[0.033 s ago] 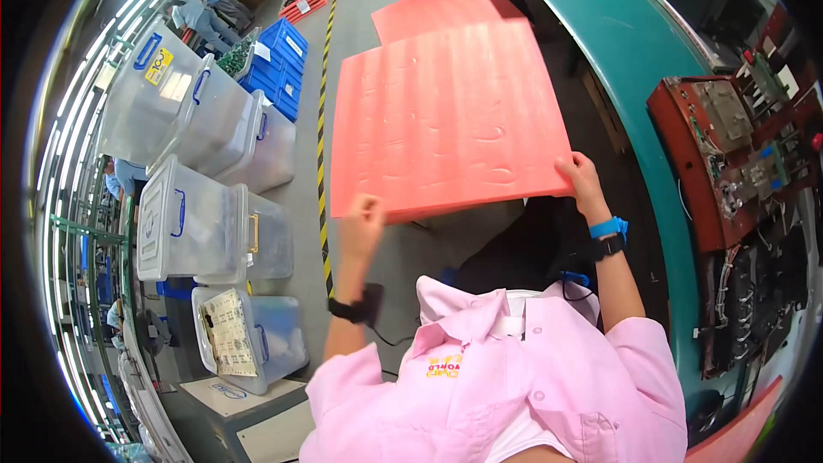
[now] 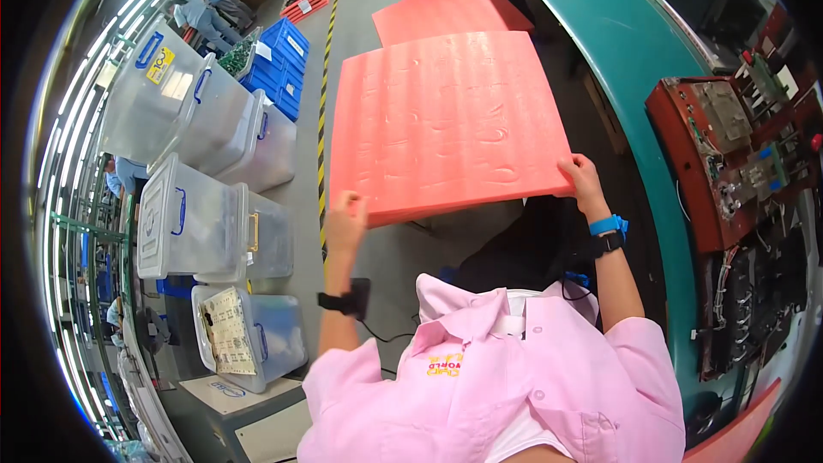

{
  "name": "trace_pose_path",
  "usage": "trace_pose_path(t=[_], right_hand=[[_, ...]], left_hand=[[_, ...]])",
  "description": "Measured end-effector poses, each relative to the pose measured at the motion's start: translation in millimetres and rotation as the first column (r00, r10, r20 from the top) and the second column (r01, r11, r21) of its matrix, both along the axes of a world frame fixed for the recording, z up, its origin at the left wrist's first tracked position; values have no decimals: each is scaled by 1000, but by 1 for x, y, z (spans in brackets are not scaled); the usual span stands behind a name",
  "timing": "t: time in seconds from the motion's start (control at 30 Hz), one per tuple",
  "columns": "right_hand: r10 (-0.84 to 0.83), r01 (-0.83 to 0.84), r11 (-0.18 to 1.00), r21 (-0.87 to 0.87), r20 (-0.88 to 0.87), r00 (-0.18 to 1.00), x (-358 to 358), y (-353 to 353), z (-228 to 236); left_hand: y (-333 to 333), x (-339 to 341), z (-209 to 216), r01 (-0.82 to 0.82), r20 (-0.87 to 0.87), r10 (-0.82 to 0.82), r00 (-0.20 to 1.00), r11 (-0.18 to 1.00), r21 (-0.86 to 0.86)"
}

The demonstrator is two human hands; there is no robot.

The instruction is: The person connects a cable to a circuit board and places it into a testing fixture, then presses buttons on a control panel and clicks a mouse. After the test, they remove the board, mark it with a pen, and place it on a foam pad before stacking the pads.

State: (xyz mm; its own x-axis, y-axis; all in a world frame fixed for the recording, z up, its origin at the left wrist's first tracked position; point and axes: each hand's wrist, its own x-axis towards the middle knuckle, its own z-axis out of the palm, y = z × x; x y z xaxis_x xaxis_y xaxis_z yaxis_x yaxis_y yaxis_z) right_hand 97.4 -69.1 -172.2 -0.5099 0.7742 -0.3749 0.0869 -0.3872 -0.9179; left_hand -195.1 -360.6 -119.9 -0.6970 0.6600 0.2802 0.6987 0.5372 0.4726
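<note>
A large pink foam sheet [image 2: 446,120] with curved dents pressed into its surface is held up in front of me, tilted away. My right hand [image 2: 583,180] grips its near right corner, thumb on top and fingers underneath. At the near left corner my left hand [image 2: 346,216] is closed, with the fingertips curled over the edge. Behind the sheet lies another pink foam piece [image 2: 450,10], partly covered by the front one.
Clear plastic bins [image 2: 193,219] stand stacked on the left, with blue crates [image 2: 279,69] beyond them. Yellow-black tape [image 2: 324,137] marks the floor. A green bench [image 2: 634,60] runs along the right, carrying a red fixture [image 2: 699,159]. Other people [image 2: 201,17] stand far left.
My left hand has shifted left to the sheet's corner. The sheet's far edge has dropped toward me, while my right hand keeps its hold.
</note>
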Motion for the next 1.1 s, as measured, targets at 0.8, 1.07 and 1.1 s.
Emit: trace_pose_path(t=[0.8,1.07,1.1], right_hand=[[-81,101,933,346,-72,994,-22,28,47],[-114,52,895,442,113,987,-10,27,-60],[-140,97,904,417,74,987,-11,24,-59]], left_hand=[[-45,-93,-26,-293,565,71,822,904,312],[-41,-67,-107,-362,720,201,664,929,74],[-39,-63,-105,-390,755,187,628,916,97]])
